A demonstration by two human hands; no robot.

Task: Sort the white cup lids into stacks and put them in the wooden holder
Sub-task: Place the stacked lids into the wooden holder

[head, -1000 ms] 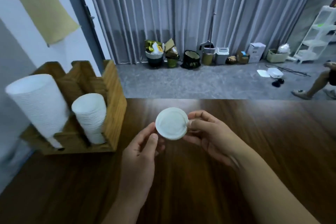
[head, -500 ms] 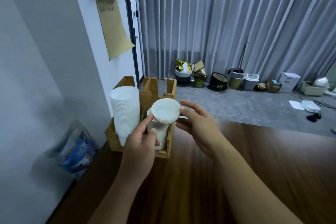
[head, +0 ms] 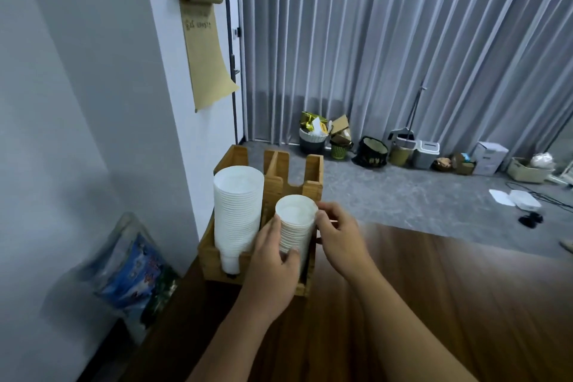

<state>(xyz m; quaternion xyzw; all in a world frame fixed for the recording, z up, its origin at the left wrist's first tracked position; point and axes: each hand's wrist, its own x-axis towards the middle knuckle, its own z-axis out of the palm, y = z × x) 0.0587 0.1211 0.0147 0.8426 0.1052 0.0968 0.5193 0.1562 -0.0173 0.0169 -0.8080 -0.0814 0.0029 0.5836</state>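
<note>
Desk (head: pixel 434 304): wooden holder (head: pixel 313 169) sits at far-left corner. Tall lid stack (head: pixel 237 214) in left compartment; short lid stack (head: pixel 296 223) in right. Change vs 1 s ago: lid held over mid-desk is now seated on short stack, i.e. one more lid filed. Left hand (head: pixel 273 257) grips stack side; right hand (head: pixel 339 236) pinches top rim. Wall scroll (head: pixel 203 49) writing illegible.

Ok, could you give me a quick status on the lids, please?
Both hands, left and right, grip small lid stack. Stack sits in wooden holder. Nothing blocking.
</note>
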